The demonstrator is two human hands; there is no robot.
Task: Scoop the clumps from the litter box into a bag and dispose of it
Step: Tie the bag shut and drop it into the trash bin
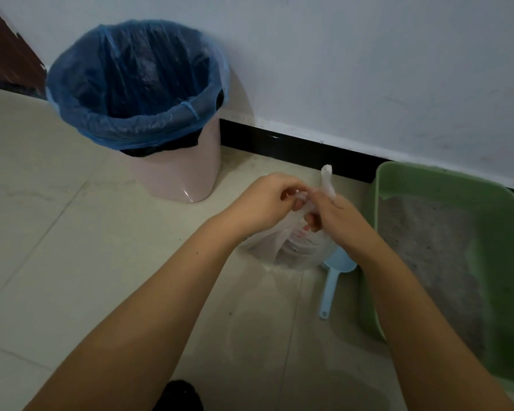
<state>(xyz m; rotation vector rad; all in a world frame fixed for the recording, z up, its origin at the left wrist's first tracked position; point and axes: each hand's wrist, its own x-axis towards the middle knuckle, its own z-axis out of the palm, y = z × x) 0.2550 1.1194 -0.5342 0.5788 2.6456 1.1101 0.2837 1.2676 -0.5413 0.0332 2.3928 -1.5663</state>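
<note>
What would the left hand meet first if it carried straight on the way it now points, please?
The left hand points rightward, so it would meet the right hand almost at once; both hands grip the twisted neck of the plastic bag. Depth is unclear, but they look nearly touching.

A pale pink bin is wearing a translucent blue liner over a black one. The bag is showing as cloudy white, see-through, with a faint reddish print (too blurred to read). The scoop is showing light blue. The litter box is looking soft green, its litter speckled grey. Cream tiles are meeting a glossy black skirting under a whitish wall.
</note>
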